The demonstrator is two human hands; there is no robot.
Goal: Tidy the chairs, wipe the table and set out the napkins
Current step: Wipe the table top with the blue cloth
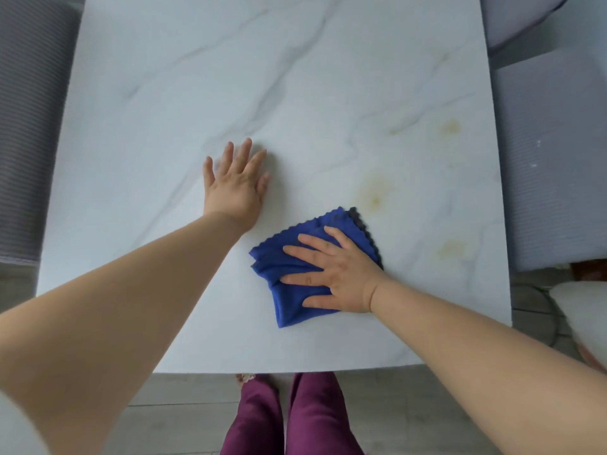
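Blue cloth (295,274), folded and rumpled with a dark scalloped edge, lies on the white marbled desk (295,93) near its front edge. Right hand (338,277) presses flat on it, fingers (305,239) spread. Left hand (235,185) rests palm-down on bare desk just beside, fingers splayed. Yellowish stains (374,192) mark the surface to the cloth's right.

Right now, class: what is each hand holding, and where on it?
Nothing is gripped. The right hand presses flat on the blue cloth, over its right half. The left hand lies bare on the table.
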